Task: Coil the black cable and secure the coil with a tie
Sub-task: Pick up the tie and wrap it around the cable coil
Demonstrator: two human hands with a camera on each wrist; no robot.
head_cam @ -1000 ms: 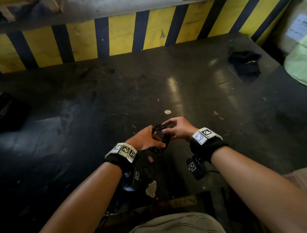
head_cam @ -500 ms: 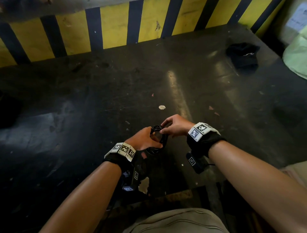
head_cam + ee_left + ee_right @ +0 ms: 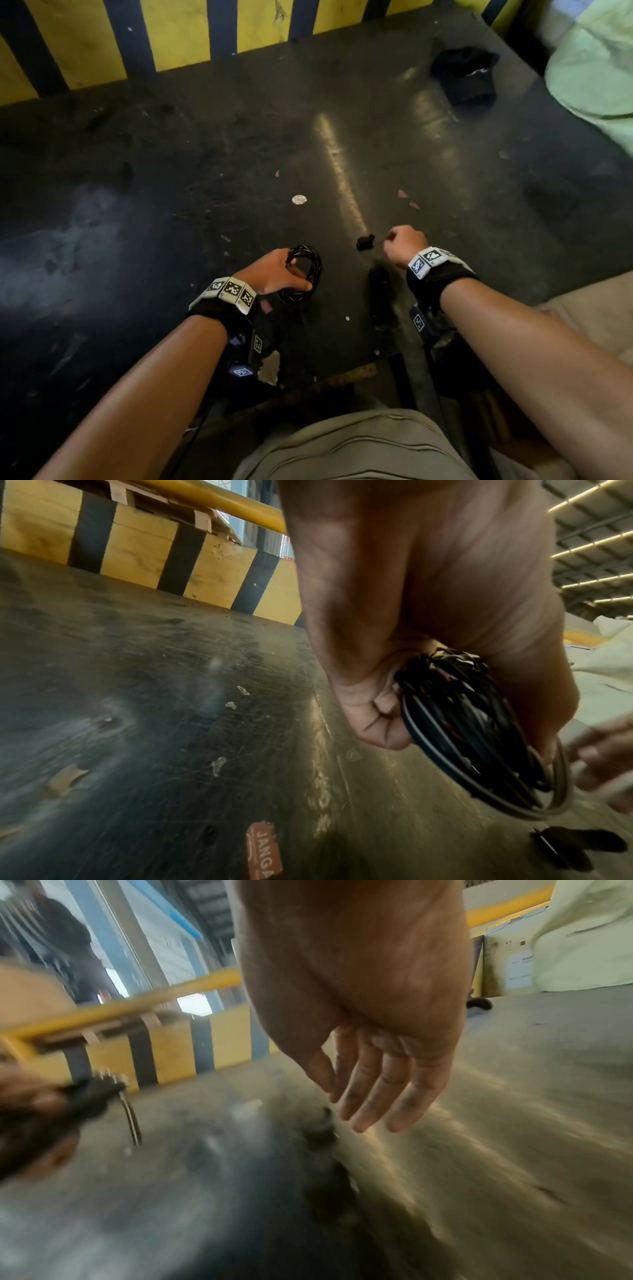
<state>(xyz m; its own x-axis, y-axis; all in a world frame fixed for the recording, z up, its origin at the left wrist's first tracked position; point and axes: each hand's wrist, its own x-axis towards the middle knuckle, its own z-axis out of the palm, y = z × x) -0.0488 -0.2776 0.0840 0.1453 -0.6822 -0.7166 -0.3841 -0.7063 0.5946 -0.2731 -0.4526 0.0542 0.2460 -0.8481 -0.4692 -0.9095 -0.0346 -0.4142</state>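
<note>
Black cable (image 3: pixel 303 274) coiled in left hand (image 3: pixel 270 275), right hand (image 3: pixel 404 246) apart.

Motion blur smears the small black piece (image 3: pixel 322 1131) (shape unreadable) under the right hand (image 3: pixel 369 1074).

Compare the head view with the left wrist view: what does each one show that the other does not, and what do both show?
Only the head view shows the right hand whole, apart from the coil and reaching towards a small black piece on the dark floor, plus a black cap far right.

Only the left wrist view shows a red label on the floor and a yellow rail above the barrier.

Both show the left hand gripping the coiled black cable and the yellow-and-black striped barrier.
</note>
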